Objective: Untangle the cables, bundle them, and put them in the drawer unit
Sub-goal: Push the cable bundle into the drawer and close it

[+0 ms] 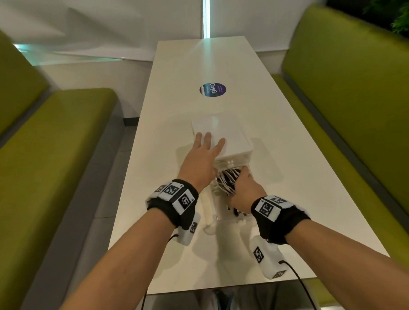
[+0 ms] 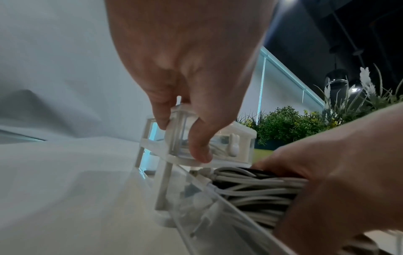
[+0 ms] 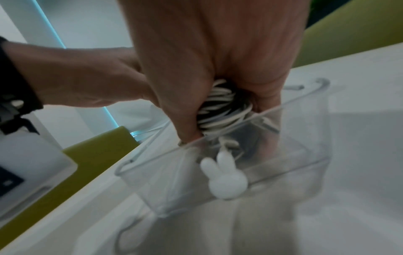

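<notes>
- Cable bundle [image 3: 224, 110] — white and dark cords coiled together; likely light, soft and springy, best held round the middle of the coil.
- Location — partly inside the pulled-out clear drawer [image 3: 283, 155] of the drawer unit [image 1: 221, 134] on the table [image 1: 295, 173].
- Right hand [image 1: 242, 188] — fingers curled round the bundle.
- Left hand [image 1: 202, 159] — fingers spread flat on the unit's top, steadying it.
- Drawer — clear plastic, white rabbit-shaped knob [image 3: 224, 177]; probably light, may slide.

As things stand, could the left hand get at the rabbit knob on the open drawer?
Probably yes. The left hand rests flat on the drawer unit, holding nothing. The rabbit knob sits exposed on the open drawer, while the right hand grips the cable bundle behind it.
</notes>
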Demonstrator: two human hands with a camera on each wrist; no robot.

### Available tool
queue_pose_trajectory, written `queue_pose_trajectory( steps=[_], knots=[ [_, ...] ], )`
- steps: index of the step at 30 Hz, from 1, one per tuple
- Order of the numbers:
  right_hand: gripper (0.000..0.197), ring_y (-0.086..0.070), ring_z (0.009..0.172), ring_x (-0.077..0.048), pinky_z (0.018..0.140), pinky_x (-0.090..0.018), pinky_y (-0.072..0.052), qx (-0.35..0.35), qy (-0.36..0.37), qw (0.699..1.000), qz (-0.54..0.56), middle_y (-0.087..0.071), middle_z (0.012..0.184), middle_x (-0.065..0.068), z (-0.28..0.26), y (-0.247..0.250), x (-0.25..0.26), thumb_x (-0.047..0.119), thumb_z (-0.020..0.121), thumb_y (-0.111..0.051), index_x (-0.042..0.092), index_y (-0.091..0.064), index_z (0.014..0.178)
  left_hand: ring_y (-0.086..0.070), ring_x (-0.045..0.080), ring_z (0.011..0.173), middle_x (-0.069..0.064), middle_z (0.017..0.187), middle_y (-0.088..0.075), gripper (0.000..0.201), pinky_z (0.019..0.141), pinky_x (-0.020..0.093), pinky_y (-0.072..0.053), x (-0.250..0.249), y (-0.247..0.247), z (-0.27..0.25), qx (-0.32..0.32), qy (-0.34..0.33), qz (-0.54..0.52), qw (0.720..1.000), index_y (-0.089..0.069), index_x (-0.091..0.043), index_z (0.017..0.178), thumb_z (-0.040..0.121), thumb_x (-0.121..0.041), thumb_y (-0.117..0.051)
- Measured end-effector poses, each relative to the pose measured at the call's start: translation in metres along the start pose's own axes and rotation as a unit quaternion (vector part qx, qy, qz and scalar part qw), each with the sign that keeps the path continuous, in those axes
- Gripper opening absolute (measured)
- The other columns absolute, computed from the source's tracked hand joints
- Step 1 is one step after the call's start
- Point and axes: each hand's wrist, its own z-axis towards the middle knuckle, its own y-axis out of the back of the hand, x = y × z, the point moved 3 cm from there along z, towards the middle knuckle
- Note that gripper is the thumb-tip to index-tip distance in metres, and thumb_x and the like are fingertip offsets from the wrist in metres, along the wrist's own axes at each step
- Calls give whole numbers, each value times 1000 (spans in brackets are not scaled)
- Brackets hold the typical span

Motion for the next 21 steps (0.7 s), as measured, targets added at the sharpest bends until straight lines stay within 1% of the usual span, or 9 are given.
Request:
queue_pose_trajectory(
  steps=[3, 5, 7, 10, 14, 18, 21],
  knots=[
    [86, -52, 119, -36, 96, -40, -47, -22, -21, 999, 30, -41, 139, -14, 0, -2, 1, 15, 78, -71, 6, -14, 142, -2, 38, 147, 15, 160, -11, 83, 117, 39, -18, 1, 1, -1, 4, -7, -4, 1000, -15, -24, 153, 87, -17, -65],
    [76, -54, 117, -35, 94, -40, -47, -37, -32, 999, 23, -45, 135, -15, 1, -1, 3, 13, 80, -69, 4, -21, 138, -2, 37, 147, 15, 160, -11, 82, 116, 39, -18, 2, 2, -2, 6, -8, -10, 1000, -16, -24, 153, 88, -16, -65],
    [69, -54, 116, -34, 91, -38, -47, -44, -36, 998, 14, -47, 132, -15, 0, -1, 4, 12, 82, -67, 3, -24, 135, -2, 38, 147, 15, 160, -11, 81, 116, 39, -19, 2, 4, -2, 8, -8, -9, 1000, -16, -25, 153, 89, -16, -64],
    [70, -53, 117, -34, 91, -38, -46, -38, -31, 999, -3, -45, 134, -15, -1, -1, 4, 12, 83, -65, 2, -22, 137, -2, 38, 147, 15, 160, -11, 81, 116, 40, -20, 1, 5, 0, 15, -9, -5, 1000, -15, -25, 153, 89, -17, -63],
    [77, -48, 124, -36, 97, -41, -44, -16, -28, 999, -19, -38, 141, -15, 2, 3, 7, 14, 84, -66, 1, -17, 142, -2, 39, 147, 16, 160, -10, 80, 116, 40, -20, 0, 5, -2, 17, -6, 1, 1000, -14, -24, 153, 89, -15, -62],
    [68, -51, 120, -35, 95, -39, -46, -33, -19, 999, 7, -41, 138, -15, 0, 4, 10, 15, 84, -64, 2, -25, 138, -2, 38, 147, 14, 160, -11, 79, 115, 40, -23, 1, 8, -2, 21, -4, 0, 1000, -16, -25, 153, 89, -15, -61],
    [63, -54, 116, -36, 94, -42, -48, -63, -17, 998, 27, -49, 132, -16, -7, 2, 8, 14, 84, -64, 2, -28, 134, -3, 37, 147, 12, 160, -13, 79, 113, 39, -26, 0, 9, -3, 26, -11, -4, 1000, -17, -25, 153, 88, -13, -61]
  ],
)
